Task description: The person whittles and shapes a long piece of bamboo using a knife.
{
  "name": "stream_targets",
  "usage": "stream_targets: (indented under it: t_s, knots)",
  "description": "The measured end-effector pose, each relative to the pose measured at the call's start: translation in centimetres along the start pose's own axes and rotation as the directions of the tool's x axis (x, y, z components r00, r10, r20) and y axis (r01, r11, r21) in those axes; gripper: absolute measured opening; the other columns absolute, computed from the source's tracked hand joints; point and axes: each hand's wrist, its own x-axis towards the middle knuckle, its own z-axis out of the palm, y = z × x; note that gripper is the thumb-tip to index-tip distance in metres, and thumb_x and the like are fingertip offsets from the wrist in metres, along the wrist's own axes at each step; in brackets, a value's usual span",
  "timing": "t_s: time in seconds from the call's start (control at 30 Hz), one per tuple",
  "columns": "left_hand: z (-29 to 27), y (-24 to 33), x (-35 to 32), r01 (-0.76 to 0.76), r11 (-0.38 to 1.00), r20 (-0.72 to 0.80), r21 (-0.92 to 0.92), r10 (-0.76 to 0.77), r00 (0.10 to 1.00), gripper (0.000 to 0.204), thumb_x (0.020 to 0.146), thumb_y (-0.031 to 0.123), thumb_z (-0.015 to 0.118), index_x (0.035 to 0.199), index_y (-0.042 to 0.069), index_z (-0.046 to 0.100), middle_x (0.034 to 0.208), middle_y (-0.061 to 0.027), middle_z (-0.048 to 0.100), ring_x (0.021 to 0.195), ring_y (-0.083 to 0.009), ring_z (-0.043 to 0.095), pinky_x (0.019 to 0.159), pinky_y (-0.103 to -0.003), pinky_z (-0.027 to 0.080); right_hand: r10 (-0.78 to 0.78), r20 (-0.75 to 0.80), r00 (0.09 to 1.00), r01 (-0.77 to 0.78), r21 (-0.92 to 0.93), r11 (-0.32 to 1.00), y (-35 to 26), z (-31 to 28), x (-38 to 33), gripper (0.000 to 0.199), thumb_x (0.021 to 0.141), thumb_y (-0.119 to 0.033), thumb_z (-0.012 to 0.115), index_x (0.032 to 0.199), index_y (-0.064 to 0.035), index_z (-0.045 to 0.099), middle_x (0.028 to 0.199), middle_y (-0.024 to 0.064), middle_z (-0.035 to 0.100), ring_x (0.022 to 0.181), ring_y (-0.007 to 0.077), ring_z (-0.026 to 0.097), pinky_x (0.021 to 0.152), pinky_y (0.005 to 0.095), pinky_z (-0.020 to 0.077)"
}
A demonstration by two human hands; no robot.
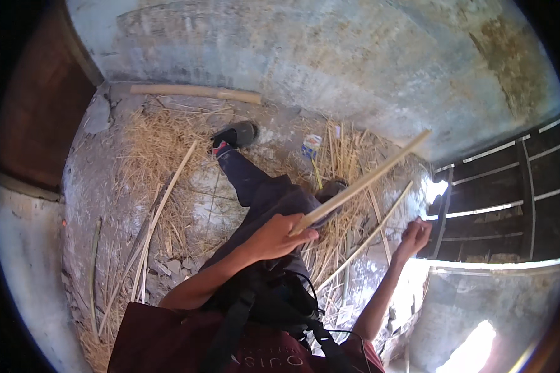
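Observation:
My left hand (pixel 281 237) is closed round the near end of a pale bamboo strip (pixel 370 177). The strip slants up and away to the right, over my dark-trousered leg and the straw. Off to the right, apart from the strip, my right hand (pixel 415 237) is raised with its fingers curled together. Whatever may be between those fingers is too small to make out. Below, on the right, a longer thin bamboo strip (pixel 373 233) lies at a slant across the shavings.
Bamboo shavings (pixel 158 146) litter the floor on both sides. Several strips (pixel 162 211) lie at the left, and a bamboo length (pixel 196 93) rests along the far wall. A small blue-and-white packet (pixel 311 146) lies ahead. A slatted dark gate (pixel 485 199) stands at the right.

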Motion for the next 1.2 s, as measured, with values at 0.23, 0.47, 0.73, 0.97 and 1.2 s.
stream_targets:
  t_s: [0.23, 0.47, 0.73, 0.97, 1.2]
  knots:
    - [-0.2, 0.8, 0.0, -0.066, 0.998, 0.015, 0.008, 0.066, 0.998, 0.05, 0.111, 0.05, 0.06, 0.1, 0.002, 0.066, 0.063, -0.0161, 0.058, 0.054, -0.0325, 0.058, 0.056, -0.047, 0.039, -0.086, 0.325, 0.942, 0.063, 0.078, 0.995, -3.9, 4.3, -6.1, 0.012, 0.107, -0.01, 0.069, 0.104, -0.0042, 0.059, 0.09, 0.0009, 0.06, 0.076, 0.0084, 0.054, 0.067, 0.0249, 0.0436]
    - [0.1, 0.2, -0.3, -0.115, 0.993, -0.026, 0.04, 0.116, 0.993, 0.047, 0.111, 0.046, 0.063, 0.101, 0.001, 0.065, 0.06, -0.0144, 0.054, 0.051, -0.0267, 0.053, 0.053, -0.045, 0.037, -0.368, 0.603, 0.708, 0.43, 0.045, 0.902, -8.0, 9.8, -8.9, 0.017, 0.094, -0.003, 0.082, 0.101, -0.001, 0.066, 0.089, 0.0109, 0.073, 0.076, 0.0199, 0.069, 0.068, 0.0325, 0.0521]
    - [0.5, -1.2, -0.6, -0.138, 0.988, -0.064, 0.071, 0.142, 0.988, 0.046, 0.11, 0.045, 0.063, 0.105, -0.001, 0.065, 0.061, -0.0155, 0.056, 0.051, -0.0285, 0.057, 0.054, -0.045, 0.041, -0.407, 0.62, 0.671, 0.464, 0.076, 0.882, -9.5, 11.1, -9.9, 0.017, 0.09, -0.002, 0.086, 0.093, 0.0018, 0.07, 0.082, 0.0139, 0.073, 0.07, 0.025, 0.07, 0.065, 0.035, 0.0525]
    - [0.5, -1.7, -0.7, -0.174, 0.975, -0.1, 0.141, 0.189, 0.977, 0.05, 0.11, 0.047, 0.062, 0.106, -0.003, 0.063, 0.063, -0.0233, 0.06, 0.061, -0.0459, 0.063, 0.057, -0.054, 0.045, -0.405, 0.59, 0.698, 0.466, 0.055, 0.883, -10.9, 11.9, -10.3, 0.016, 0.09, -0.002, 0.085, 0.089, 0.003, 0.07, 0.079, 0.0142, 0.073, 0.068, 0.0247, 0.07, 0.063, 0.0333, 0.052]
    - [0.3, -0.8, -0.7, -0.152, 0.982, -0.106, 0.108, 0.163, 0.981, 0.05, 0.11, 0.047, 0.063, 0.104, -0.002, 0.061, 0.063, -0.0256, 0.061, 0.065, -0.0505, 0.064, 0.059, -0.056, 0.046, -0.367, 0.574, 0.733, 0.464, -0.027, 0.885, -11.7, 12.0, -10.5, 0.017, 0.093, -0.006, 0.084, 0.087, 0.0039, 0.071, 0.079, 0.015, 0.073, 0.069, 0.0245, 0.071, 0.064, 0.0329, 0.0529]
